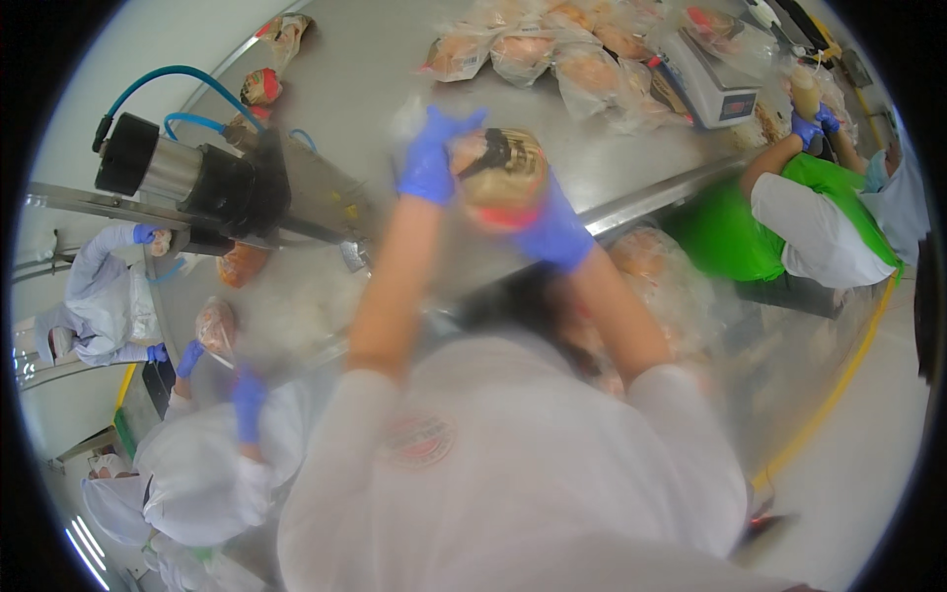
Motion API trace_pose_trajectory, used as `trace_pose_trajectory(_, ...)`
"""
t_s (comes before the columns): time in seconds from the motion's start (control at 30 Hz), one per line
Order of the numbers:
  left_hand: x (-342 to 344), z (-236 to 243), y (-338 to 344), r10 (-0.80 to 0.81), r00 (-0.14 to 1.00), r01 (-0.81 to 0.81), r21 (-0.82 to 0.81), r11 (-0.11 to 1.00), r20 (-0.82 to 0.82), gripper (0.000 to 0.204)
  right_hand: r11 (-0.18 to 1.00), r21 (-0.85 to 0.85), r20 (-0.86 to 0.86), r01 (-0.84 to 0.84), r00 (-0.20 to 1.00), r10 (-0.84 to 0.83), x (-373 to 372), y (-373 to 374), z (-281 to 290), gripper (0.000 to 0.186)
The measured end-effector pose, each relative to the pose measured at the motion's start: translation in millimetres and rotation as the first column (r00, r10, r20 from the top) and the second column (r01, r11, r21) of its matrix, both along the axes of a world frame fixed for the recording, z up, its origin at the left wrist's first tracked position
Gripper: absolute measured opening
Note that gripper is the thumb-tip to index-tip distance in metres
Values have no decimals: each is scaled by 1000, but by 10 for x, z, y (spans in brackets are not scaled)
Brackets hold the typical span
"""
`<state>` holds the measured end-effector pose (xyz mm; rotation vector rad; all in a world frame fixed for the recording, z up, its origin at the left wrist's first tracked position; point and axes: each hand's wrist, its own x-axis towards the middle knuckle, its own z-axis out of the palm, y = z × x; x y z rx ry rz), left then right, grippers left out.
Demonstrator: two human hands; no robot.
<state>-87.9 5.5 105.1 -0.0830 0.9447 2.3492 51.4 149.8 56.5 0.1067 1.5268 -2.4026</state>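
Well, both sets of fingers are clamped on one printed bag (501, 183): the left hand (426, 163) grips its left side, the right hand (557, 235) clasps its lower right, those fingertips tucked out of sight behind it. It's held up to the left of the scale (704, 84) and nearer the wearer. And inside? Something rounded and pale orange, peeping out at the upper left. Gold, black and red printing wraps it, the lettering too blurred to read.

Out across the steel bench (365, 94), just left of the scale, a cluster of clear bags (587, 74), plump with pale orange pieces, flashes of red among them! Another clear bag (725, 37), red-marked, sits on the scale itself. Just right of the scale, a co-worker's gloved hands (807, 128) hold a pale object. Far left of the scale stands a black-and-silver machine (192, 178), red-and-gold bags (261, 87) beyond it.
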Motion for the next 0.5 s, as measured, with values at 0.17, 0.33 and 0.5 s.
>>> trace_pose_trajectory(0.17, 37, -425, -105, 297, 938, -298, -24, 954, 178, 41, 658, 538, -472, 527, 835, -283, 143, 137, 45, 83)
trace_pose_trajectory(0.33, 72, -715, -149, 149, 870, -125, -82, 989, 471, 32, 658, 587, -652, 471, 757, 40, -32, 267, 206, 107)
trace_pose_trajectory(0.5, 370, 365, -25, 112, 913, -132, 25, 991, 391, 44, 914, -87, -260, 397, 876, -406, -71, 139, 236, 84)
